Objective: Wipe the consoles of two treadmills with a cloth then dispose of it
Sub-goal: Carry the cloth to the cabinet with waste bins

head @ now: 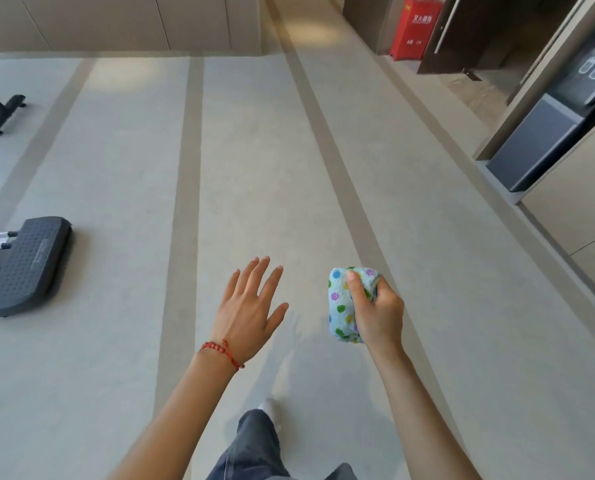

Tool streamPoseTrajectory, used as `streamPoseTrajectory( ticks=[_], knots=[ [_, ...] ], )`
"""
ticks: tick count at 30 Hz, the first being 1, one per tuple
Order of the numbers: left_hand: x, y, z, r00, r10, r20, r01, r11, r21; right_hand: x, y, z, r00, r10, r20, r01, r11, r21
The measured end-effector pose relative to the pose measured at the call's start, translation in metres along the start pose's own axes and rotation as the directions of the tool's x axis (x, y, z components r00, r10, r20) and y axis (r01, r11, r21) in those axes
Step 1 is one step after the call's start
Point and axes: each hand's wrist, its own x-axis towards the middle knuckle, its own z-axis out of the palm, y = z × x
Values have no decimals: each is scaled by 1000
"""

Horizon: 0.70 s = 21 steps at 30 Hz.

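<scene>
Pale grey floor (261,174) with darker stripes fills most of the view, and it runs forward to a beige wall at the top. At the upper right a red fire box (414,27) stands on the floor beside a dark open door (462,32). More to the right, a dark grey cabinet (531,143) sits inside a recess of the light wall panels. At the left edge I see a black footplate with small dots (29,265), fixed on metal rails, and further up a black foot of some gym bench (3,114).

My right hand (375,313) holds the cloth (346,303) in the air above the floor. The fingers are closed around it and my thumb presses on its front side. The cloth is light blue with coloured dots and it is folded into a thick bundle.

My left hand (246,313) is empty, with the fingers open and spread, palm turned down, just beside the right hand but not touching it. A red bead bracelet (221,351) is around the left wrist.

Below, between my arms, I see my leg in grey jeans (254,445) and a white shoe tip (268,405).
</scene>
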Motion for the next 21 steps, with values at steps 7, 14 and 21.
streamPoseTrajectory(
  ticks=[7, 14, 21],
  knots=[
    [129, -41, 14, 997, 74, -6, -74, 997, -22, 99, -16, 44, 997, 36, -64, -36, 999, 3],
    [255, -52, 42, 990, 139, 5, -139, 989, -42, 215, -13, 64, 991, 28, -127, -29, 1000, -3],
    [391, -39, 57, 978, 204, 36, -203, 979, -34, 344, -19, 59, 980, 44, -193, -34, 998, 56]
  ],
)
